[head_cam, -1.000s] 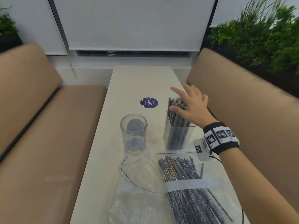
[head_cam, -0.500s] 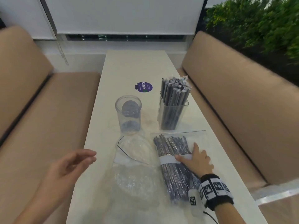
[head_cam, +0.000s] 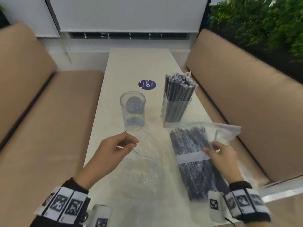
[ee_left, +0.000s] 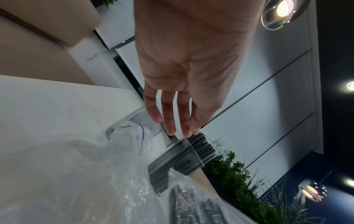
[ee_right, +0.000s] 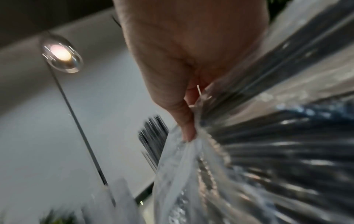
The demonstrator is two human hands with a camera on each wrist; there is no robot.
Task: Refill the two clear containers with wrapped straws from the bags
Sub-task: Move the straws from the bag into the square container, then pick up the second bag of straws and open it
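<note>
An empty round clear container (head_cam: 132, 110) stands mid-table. To its right, a square clear container (head_cam: 177, 102) is packed with dark wrapped straws (head_cam: 178, 84); it also shows in the left wrist view (ee_left: 184, 154). A clear bag of banded dark straws (head_cam: 193, 158) lies in front of it. My right hand (head_cam: 209, 147) pinches this bag's plastic near the band, and the right wrist view (ee_right: 189, 130) shows the film of the bag (ee_right: 268, 151) gathered at the fingertips. My left hand (head_cam: 133, 144) hovers over a flat empty bag (head_cam: 142, 169), its fingers (ee_left: 178, 124) loose and holding nothing.
The white table (head_cam: 139, 63) is narrow and runs between two tan benches, one left (head_cam: 41, 120) and one right (head_cam: 246, 95). A purple round sticker (head_cam: 147, 84) lies behind the containers. Green plants (head_cam: 262, 22) fill the far right corner.
My right hand left the filled square container, came back to the straw bag and now pinches its plastic. My left hand came in from the left to above the empty bag.
</note>
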